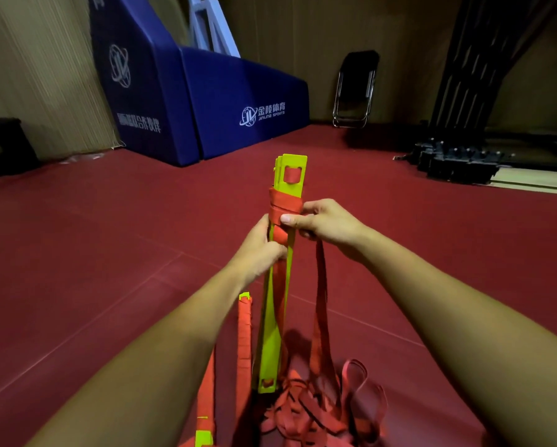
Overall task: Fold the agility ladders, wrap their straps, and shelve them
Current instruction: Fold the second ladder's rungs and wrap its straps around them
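Red flooring (109, 253) fills most of the view and runs back to tan walls. Against the far wall stands a big blue padded base (206, 108) printed with white lettering, and to the right a black metal frame (457, 162) sits on the floor, with a dark folding chair (356, 88) leaning on the wall between them. In the middle, a bundle of yellow ladder rungs (270, 350) stands nearly upright, its lower end on the floor and its slotted top tipped slightly away from the person. A heap of loose red strap (306, 411) lies at its foot, touching it. Just to its left lies a second bundle (244, 333), already bound along its length in red webbing. Several turns of strap (286, 201) circle the upright bundle near its top. The left hand (261, 243) grips the rungs just under those turns, fingers curled tight round them. The right hand (325, 224) holds the strap at the wrap, fingers curled in, and a length of webbing hangs from under it down to the heap. Its thumb (291, 218) lies flat across the lowest turn, pressing it to the rungs.
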The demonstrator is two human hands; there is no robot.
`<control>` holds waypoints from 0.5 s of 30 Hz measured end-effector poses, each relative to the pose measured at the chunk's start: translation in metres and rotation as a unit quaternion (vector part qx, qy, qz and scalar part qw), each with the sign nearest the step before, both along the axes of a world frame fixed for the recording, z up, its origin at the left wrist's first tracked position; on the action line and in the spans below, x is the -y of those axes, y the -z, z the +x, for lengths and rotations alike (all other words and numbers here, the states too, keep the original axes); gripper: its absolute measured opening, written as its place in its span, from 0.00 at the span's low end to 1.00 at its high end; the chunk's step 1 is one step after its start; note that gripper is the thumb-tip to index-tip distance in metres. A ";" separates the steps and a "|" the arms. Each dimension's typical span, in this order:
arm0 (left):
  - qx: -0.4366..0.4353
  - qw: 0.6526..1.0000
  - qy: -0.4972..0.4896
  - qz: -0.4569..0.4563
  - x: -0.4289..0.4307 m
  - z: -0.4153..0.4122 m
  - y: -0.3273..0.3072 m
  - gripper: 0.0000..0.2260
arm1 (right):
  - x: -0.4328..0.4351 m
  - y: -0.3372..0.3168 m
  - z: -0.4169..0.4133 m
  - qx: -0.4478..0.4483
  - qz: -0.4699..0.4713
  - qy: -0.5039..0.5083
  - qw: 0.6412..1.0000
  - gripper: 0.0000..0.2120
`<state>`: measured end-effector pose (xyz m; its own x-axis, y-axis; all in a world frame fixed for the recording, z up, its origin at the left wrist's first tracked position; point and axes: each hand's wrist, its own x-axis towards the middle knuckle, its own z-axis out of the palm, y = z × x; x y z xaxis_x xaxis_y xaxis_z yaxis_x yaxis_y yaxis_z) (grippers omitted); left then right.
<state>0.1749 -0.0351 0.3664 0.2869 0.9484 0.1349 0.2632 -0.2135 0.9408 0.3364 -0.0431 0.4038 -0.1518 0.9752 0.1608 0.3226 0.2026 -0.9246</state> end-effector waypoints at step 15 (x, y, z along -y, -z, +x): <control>-0.139 0.982 -0.118 0.055 -0.011 0.006 0.011 0.15 | -0.014 0.004 -0.001 0.083 0.064 0.101 0.989 0.17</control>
